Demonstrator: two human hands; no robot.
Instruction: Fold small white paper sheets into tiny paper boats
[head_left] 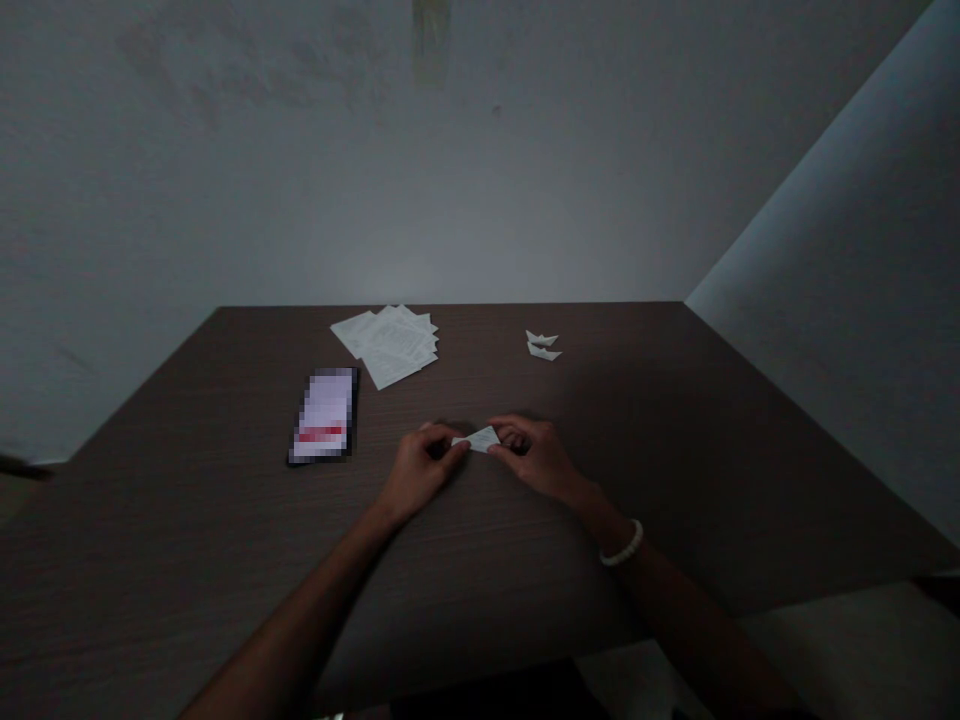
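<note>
Between my two hands is a small piece of folded white paper (482,439), roughly triangular, held just above or on the table; I cannot tell which. My left hand (421,464) pinches its left end between thumb and fingers. At the right end, my right hand (541,458) grips it with thumb and forefinger, the other fingers curled in. Farther back, to the right, two small folded paper boats (544,353) lie close together. A fanned pile of printed paper sheets (397,340) rests at the back left.
A phone (325,412) with a lit, blurred screen lies left of my hands, in front of the paper pile. The brown wooden table (225,560) meets a grey wall (480,200) at the back. Another wall (847,300) rises along the right side.
</note>
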